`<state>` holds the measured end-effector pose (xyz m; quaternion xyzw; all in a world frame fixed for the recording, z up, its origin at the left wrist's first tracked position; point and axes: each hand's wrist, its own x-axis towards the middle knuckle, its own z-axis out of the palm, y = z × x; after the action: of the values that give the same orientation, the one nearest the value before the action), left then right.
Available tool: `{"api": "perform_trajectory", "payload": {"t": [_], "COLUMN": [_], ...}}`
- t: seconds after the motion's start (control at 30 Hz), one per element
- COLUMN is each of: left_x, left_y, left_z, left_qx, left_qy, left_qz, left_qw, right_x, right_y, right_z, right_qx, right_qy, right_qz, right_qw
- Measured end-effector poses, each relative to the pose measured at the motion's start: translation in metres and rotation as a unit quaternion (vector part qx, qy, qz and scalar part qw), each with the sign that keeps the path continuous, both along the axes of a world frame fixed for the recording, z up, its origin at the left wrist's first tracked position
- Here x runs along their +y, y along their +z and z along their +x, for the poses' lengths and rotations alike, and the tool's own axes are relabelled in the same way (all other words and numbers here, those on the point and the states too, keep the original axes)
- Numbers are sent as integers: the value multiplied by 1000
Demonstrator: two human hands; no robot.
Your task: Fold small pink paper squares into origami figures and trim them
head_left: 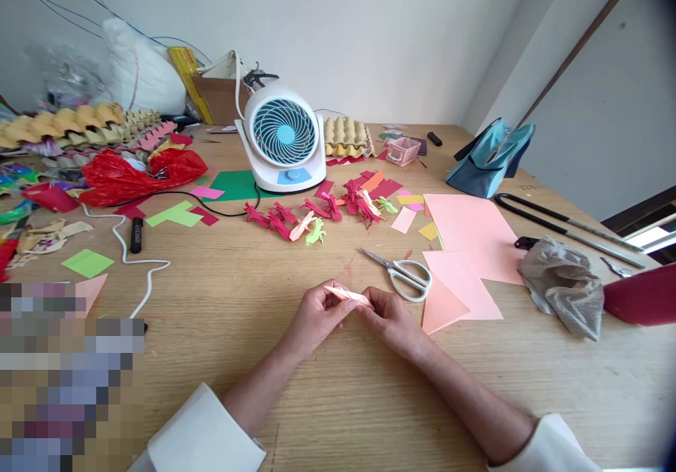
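Between my two hands is a narrow folded piece of light pink paper (344, 294), pointed at its left end. My left hand (320, 317) pinches it with the thumb lying along its near side. At its right end the fingers of my right hand (389, 319) are closed on it, and my fingertips nearly meet in the middle. White-handled scissors (410, 279) lie just beyond my right hand, with the blades pointing away to the left. Behind them, folded paper figures (279, 220) in dark pink, pale pink and light green sit in a loose cluster.
Pink paper sheets (470, 236) lie to the right, near a blue bag (491, 156) and a crumpled grey plastic bag (560, 282). A white fan (285, 137) stands at the back. On the left are a red plastic bag (137, 176), a black marker (136, 235) and egg trays (68, 127).
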<state>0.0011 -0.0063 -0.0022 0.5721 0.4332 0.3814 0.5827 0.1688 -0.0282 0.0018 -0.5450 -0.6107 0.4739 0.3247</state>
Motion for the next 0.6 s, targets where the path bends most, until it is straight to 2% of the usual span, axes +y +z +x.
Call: {"api": "perform_trajectory", "payload": {"t": [0.13,0.33,0.6], "left_x": [0,2,5], "left_y": [0,0,-5], "left_z": [-1,-2,-3], "left_qx": [-15,16,-24], "left_qy": [-7,18,5], "left_qz": [-4,20,32], "left_qw": [1000,1000,999], "right_x": [0,0,1], "right_y": [0,-1,0], "right_z": [0,1,3], "right_qx": [-3,6,11], "right_qy": [-2,4,-2], "right_qz": [-1,-12,-9], "right_qw": [1000,1000,1000]}}
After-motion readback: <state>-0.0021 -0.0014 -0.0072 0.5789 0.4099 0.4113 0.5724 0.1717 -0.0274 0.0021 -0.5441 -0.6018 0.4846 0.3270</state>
